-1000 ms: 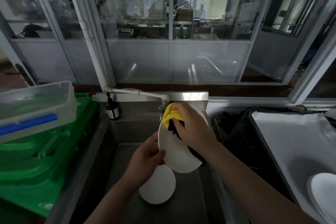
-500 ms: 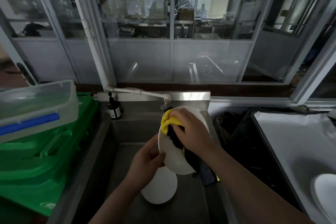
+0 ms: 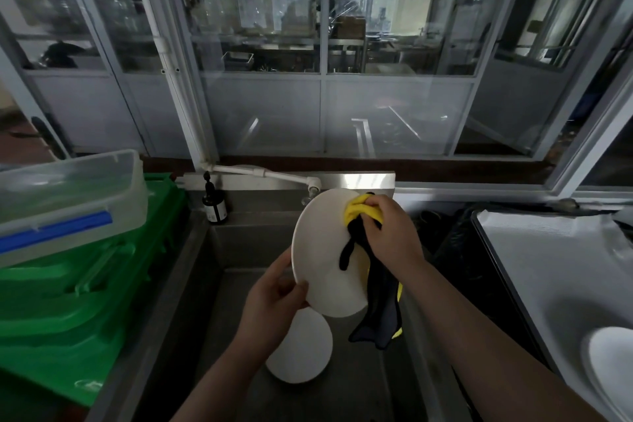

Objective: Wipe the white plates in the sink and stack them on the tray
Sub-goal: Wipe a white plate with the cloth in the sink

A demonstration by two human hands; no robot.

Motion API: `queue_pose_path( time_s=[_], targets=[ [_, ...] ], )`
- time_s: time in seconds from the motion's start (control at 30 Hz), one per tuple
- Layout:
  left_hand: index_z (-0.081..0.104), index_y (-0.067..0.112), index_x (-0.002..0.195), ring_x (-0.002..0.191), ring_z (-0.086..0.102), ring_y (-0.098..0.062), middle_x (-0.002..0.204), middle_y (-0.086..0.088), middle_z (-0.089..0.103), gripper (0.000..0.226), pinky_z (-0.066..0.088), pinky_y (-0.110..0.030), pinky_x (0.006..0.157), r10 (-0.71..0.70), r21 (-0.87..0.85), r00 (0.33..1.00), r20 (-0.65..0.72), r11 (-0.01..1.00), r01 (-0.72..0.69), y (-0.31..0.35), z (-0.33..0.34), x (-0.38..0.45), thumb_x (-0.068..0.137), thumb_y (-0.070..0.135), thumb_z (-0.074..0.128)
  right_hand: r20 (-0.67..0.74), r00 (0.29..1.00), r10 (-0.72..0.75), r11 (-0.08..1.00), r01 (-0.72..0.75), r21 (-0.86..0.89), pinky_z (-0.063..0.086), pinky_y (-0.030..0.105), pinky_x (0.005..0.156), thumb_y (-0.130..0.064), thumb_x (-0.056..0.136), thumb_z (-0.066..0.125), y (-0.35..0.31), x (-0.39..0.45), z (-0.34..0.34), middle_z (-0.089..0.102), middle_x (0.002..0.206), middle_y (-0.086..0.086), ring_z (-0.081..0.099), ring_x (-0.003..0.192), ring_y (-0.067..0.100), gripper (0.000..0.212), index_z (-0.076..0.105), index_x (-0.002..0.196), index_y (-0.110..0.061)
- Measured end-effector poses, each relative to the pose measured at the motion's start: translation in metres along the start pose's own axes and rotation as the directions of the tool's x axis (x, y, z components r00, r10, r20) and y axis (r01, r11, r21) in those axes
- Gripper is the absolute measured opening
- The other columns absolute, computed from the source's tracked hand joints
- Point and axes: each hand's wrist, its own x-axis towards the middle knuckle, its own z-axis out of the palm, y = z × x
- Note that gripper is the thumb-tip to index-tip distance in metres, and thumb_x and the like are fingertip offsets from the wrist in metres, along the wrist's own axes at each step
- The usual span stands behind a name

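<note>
Two hands over the sink (image 3: pixel 219 250). Left hand (image 3: pixel 274 298) grips the lower left rim of a white plate (image 3: pixel 322 250), held tilted on edge, thumb on its face. Right hand (image 3: pixel 390 233) is curled around a yellow and dark cloth (image 3: pixel 359 212), pressing it on the plate's upper right; cloth tail hangs below the right wrist. Under the left hand a second white plate (image 3: pixel 301 349) lies on the sink floor. Far right of the right arm, a tray (image 3: pixel 534 271) with a white plate stack (image 3: pixel 613 363) at its near edge. Left of the left hand, green crates (image 3: pixel 68 301) with a clear lidded box (image 3: pixel 68 202) on top. Beyond the hands, a dark bottle (image 3: pixel 214 205) and white tap pipe (image 3: pixel 267 176).
</note>
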Motion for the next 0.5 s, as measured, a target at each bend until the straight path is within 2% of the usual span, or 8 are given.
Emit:
queue_pose_path(
  time_s=[0.07,0.17,0.27,0.37,0.5],
  targets=[
    [0.048,0.047,0.132,0.096,0.074,-0.013,0.104,0.007,0.076,0.057,0.06,-0.028,0.076,-0.007,-0.006,1.0,-0.006,1.0,0.006,0.002,0.0,0.0,0.098,0.003,0.057,0.027,0.999,0.04,0.999,-0.04,-0.012,0.051,0.034,0.085,-0.023,0.092,0.058,0.005,-0.003,0.0,0.064,0.113,-0.002,0.059,0.103,0.02,0.025,0.059,0.117,-0.023],
    [0.048,0.051,0.13,0.097,0.074,-0.016,0.105,0.003,0.076,0.058,0.061,-0.035,0.081,-0.003,0.012,1.0,-0.025,1.0,0.004,-0.001,-0.002,0.0,0.097,0.004,0.058,0.055,0.993,0.101,0.994,-0.098,-0.051,0.047,0.027,0.079,-0.027,0.092,0.057,0.011,-0.008,0.002,0.061,0.114,0.0,0.059,0.098,0.018,0.023,0.057,0.115,-0.027],
    [0.048,0.049,0.133,0.095,0.074,-0.018,0.101,-0.001,0.077,0.058,0.06,-0.043,0.085,-0.001,0.03,0.999,-0.038,1.0,0.002,-0.003,-0.003,0.001,0.098,0.005,0.058,0.085,0.986,0.146,0.986,-0.138,-0.099,0.045,0.029,0.073,-0.027,0.092,0.056,0.016,-0.014,0.004,0.061,0.115,0.003,0.06,0.095,0.021,0.022,0.058,0.115,-0.025],
    [0.048,0.047,0.137,0.094,0.075,-0.018,0.099,0.0,0.077,0.058,0.06,-0.048,0.087,0.01,0.056,1.0,-0.025,0.998,-0.009,-0.004,-0.003,0.003,0.097,0.006,0.06,0.108,0.978,0.181,0.977,-0.166,-0.132,0.04,0.028,0.072,-0.024,0.094,0.056,0.019,-0.018,0.002,0.056,0.124,0.004,0.058,0.098,0.023,0.027,0.058,0.12,-0.022],
    [0.049,0.046,0.136,0.092,0.075,-0.021,0.098,-0.003,0.077,0.059,0.058,-0.052,0.088,0.013,0.046,1.0,-0.016,0.999,-0.012,-0.002,-0.003,0.004,0.096,0.004,0.061,0.11,0.979,0.171,0.981,-0.158,-0.115,0.047,0.03,0.073,-0.026,0.095,0.055,0.017,-0.017,-0.002,0.058,0.123,0.003,0.06,0.098,0.022,0.026,0.058,0.121,-0.023]
  ],
)
